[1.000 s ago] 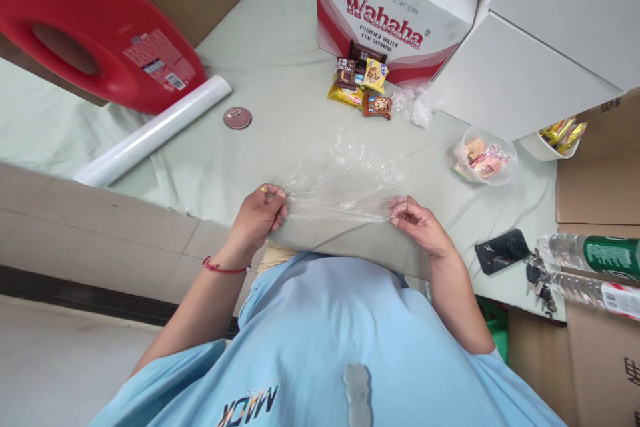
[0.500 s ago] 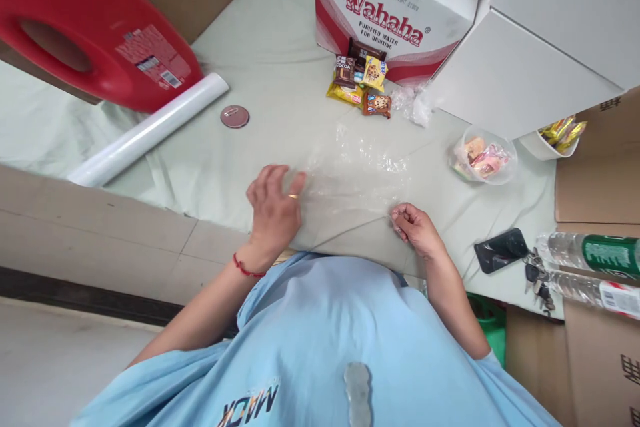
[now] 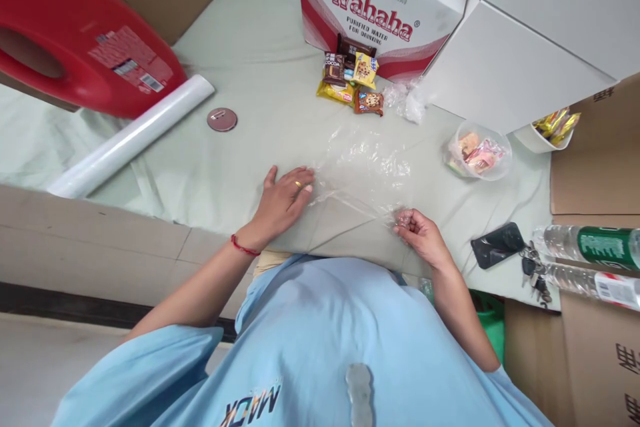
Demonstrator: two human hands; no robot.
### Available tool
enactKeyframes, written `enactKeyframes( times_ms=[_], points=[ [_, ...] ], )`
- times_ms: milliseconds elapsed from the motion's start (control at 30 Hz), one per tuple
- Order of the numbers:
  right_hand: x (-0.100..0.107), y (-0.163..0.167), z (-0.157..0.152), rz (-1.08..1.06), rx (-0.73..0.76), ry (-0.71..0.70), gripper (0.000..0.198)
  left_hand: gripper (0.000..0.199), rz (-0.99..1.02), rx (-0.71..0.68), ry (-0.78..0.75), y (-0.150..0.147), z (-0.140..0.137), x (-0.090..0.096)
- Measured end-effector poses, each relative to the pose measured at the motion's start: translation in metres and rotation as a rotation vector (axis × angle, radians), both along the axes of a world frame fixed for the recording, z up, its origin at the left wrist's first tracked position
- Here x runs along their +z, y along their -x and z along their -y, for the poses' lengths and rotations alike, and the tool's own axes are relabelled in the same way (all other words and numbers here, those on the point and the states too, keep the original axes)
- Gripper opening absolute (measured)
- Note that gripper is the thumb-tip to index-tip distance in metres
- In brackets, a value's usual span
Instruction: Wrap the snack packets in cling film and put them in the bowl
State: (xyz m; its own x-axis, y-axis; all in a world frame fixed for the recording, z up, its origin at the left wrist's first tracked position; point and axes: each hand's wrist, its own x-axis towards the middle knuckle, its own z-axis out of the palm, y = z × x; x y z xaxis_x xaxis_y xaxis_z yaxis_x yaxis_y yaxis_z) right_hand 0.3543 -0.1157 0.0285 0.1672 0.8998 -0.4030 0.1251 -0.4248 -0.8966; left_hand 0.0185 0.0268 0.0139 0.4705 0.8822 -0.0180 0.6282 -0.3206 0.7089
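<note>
Presently the left hand [image 3: 287, 200], which pinched the clear plastic film [image 3: 367, 163] one second ago, lies with fingers extended at its left edge, while the right hand [image 3: 419, 232] remains with fingers clamped on its near right corner. The film lies on the bench [image 3: 265, 137]; beyond it are wrapped snacks [image 3: 336, 72], backed by a Wahaha carton [image 3: 395, 13] blocking the far side, and a tub [image 3: 501, 163] stands to the right.

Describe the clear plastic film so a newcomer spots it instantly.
Start at the Wahaha box, with small wrapped snacks by its base. Lower in the view, the clear plastic film lies between the left hand and the right hand, which pinches its edge. Unlike the crumpled plastic beside the snacks, it is spread out.
</note>
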Motion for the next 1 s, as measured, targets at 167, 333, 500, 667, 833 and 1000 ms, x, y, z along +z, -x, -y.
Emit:
enactKeyframes(
  times_ms=[167,333,500,667,833,1000],
  points=[
    [-0.002,-0.011,0.011,0.087,0.028,-0.013,0.037,0.028,0.003,-0.02,-0.02,0.002,0.001,-0.006],
    [0.007,-0.025,0.016,0.233,0.122,0.056,0.039,0.057,-0.072,-0.125,-0.026,0.012,0.001,-0.005],
    [0.042,-0.039,0.001,0.512,0.127,0.043,0.038,0.056,-0.134,-0.148,-0.037,0.015,0.006,-0.005],
    [0.061,0.0,-0.053,0.651,0.304,-0.324,0.018,0.056,-0.151,-0.148,-0.068,0.013,0.012,-0.009],
    [0.023,0.076,-0.1,0.518,0.91,-0.637,0.024,0.057,-0.141,-0.155,-0.07,0.014,0.012,-0.009],
    [-0.017,0.115,-0.094,0.531,1.049,-0.594,0.033,0.05,-0.071,-0.154,-0.03,0.019,0.007,-0.004]
  ],
)
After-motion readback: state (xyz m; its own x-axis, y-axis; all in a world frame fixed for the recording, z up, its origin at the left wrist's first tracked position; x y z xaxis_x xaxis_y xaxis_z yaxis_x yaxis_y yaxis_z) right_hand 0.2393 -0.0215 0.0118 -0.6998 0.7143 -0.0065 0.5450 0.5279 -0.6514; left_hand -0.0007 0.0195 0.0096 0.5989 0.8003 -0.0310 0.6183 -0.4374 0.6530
